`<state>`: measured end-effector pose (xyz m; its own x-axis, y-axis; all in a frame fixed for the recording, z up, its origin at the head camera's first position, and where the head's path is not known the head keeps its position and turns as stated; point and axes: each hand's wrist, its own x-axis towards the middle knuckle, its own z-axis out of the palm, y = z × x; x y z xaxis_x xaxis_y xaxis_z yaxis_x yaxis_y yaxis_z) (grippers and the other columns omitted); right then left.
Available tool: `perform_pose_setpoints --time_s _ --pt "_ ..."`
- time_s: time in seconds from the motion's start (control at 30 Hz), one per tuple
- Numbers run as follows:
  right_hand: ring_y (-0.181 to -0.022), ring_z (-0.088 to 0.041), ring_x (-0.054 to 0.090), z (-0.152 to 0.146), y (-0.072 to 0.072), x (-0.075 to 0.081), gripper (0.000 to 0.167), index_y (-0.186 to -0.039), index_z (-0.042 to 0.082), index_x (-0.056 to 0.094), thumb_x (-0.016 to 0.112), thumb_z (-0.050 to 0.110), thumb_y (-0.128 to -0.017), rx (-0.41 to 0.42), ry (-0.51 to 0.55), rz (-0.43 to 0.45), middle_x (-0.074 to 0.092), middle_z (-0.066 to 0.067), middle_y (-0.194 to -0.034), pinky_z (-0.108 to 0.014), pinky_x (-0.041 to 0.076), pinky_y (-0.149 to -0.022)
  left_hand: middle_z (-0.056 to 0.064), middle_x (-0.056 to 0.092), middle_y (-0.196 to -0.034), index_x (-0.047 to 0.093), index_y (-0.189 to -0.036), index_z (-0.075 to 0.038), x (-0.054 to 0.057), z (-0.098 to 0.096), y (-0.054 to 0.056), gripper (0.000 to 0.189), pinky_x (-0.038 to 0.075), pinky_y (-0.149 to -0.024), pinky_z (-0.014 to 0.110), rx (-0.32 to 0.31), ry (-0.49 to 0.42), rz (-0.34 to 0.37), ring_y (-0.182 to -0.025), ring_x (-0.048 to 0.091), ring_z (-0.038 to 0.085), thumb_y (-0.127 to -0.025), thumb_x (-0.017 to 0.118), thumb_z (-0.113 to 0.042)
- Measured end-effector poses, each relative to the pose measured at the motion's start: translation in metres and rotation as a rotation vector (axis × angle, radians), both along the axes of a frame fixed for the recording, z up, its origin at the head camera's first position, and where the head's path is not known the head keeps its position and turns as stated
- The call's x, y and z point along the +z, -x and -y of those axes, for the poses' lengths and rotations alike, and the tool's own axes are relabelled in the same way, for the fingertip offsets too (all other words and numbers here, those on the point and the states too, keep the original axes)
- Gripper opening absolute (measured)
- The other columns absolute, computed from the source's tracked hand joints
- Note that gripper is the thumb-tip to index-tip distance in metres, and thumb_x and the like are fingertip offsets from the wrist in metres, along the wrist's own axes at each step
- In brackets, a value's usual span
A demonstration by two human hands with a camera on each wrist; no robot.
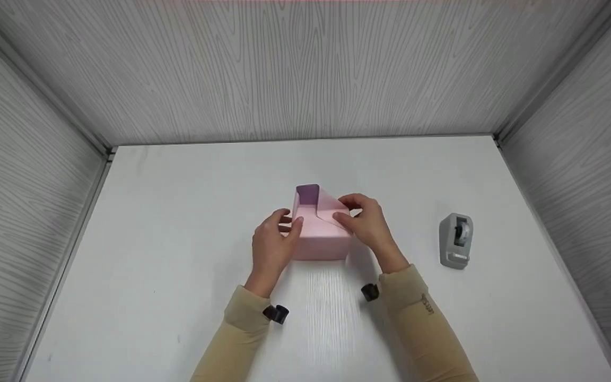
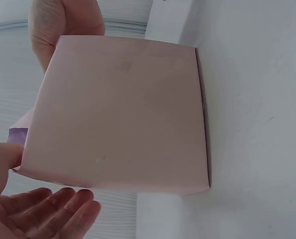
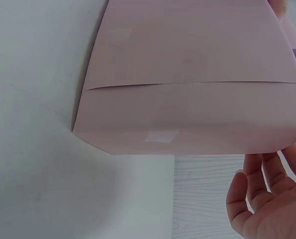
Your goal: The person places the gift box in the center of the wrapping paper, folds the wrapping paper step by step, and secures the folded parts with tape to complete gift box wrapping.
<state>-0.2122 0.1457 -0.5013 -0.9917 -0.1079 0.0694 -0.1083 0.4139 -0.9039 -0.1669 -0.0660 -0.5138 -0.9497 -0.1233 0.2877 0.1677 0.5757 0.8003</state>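
Note:
A pink box (image 1: 320, 246) of folded paper or card stands on the white table, its inside purple (image 1: 308, 194) at the far left corner of the top. My left hand (image 1: 275, 241) holds its left side, thumb on the upper edge; in the left wrist view the fingers (image 2: 71, 209) extend beside the box wall (image 2: 118, 114). Across the top slants a pink flap (image 1: 331, 208), which my right hand (image 1: 370, 223) pinches at the right edge between thumb and fingers. A small piece of clear tape (image 3: 162, 136) shows on one side in the right wrist view.
To the right on the white table (image 1: 167, 239) stands a grey tape dispenser (image 1: 455, 241) with a roll in it. Wood-grain panels (image 1: 305, 69) enclose the table at the back and on both sides.

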Motion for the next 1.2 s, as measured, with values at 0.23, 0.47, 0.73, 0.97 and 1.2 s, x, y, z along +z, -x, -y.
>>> perform_pose_setpoints --time_s 0.23,0.47,0.73,0.97,1.2 --pt "-0.099 -0.021 0.058 -0.003 0.002 -0.005 0.029 -0.113 0.004 0.069 0.076 0.011 -0.085 0.018 0.036 0.025 0.067 -0.008 -0.106 -0.033 0.048 -0.081 0.009 0.068 -0.088 0.068 -0.097 0.003 -0.004 0.002 -0.01 0.017 0.056 -0.062 0.028 0.009 -0.099 -0.198 -0.071 0.067 0.018 -0.084 0.072 -0.007" --pt "-0.103 -0.029 0.057 -0.004 0.004 -0.008 0.032 -0.116 -0.002 0.066 0.074 0.008 -0.087 0.028 0.073 0.076 0.065 -0.016 -0.111 -0.038 0.044 -0.089 0.005 0.067 -0.08 0.069 -0.088 -0.001 -0.007 0.001 -0.012 0.007 0.055 -0.058 0.026 0.019 -0.108 -0.253 -0.065 0.064 0.012 -0.081 0.072 -0.003" --pt "-0.102 -0.024 0.057 -0.006 0.002 -0.011 0.034 -0.116 0.001 0.067 0.077 0.013 -0.085 0.042 0.148 0.085 0.066 -0.011 -0.11 -0.036 0.043 -0.089 0.003 0.067 -0.077 0.07 -0.083 -0.001 -0.006 0.0 -0.009 0.003 0.054 -0.056 0.027 0.037 -0.072 -0.269 -0.063 0.063 0.012 -0.082 0.068 -0.003" --pt "-0.101 -0.024 0.058 -0.006 0.003 -0.011 0.031 -0.112 0.002 0.068 0.077 0.012 -0.084 0.039 0.173 0.074 0.066 -0.01 -0.106 -0.036 0.045 -0.088 0.003 0.067 -0.073 0.071 -0.078 -0.004 -0.002 -0.001 -0.009 0.005 0.054 -0.059 0.029 0.066 -0.038 -0.256 -0.063 0.063 0.012 -0.083 0.07 -0.003" --pt "-0.102 -0.025 0.058 -0.006 0.004 -0.011 0.033 -0.114 0.001 0.068 0.077 0.013 -0.085 0.029 0.166 0.087 0.066 -0.012 -0.108 -0.035 0.044 -0.087 0.003 0.068 -0.075 0.072 -0.081 -0.003 0.001 -0.001 -0.005 0.004 0.054 -0.058 0.028 0.059 -0.047 -0.257 -0.062 0.063 0.011 -0.084 0.069 -0.004"
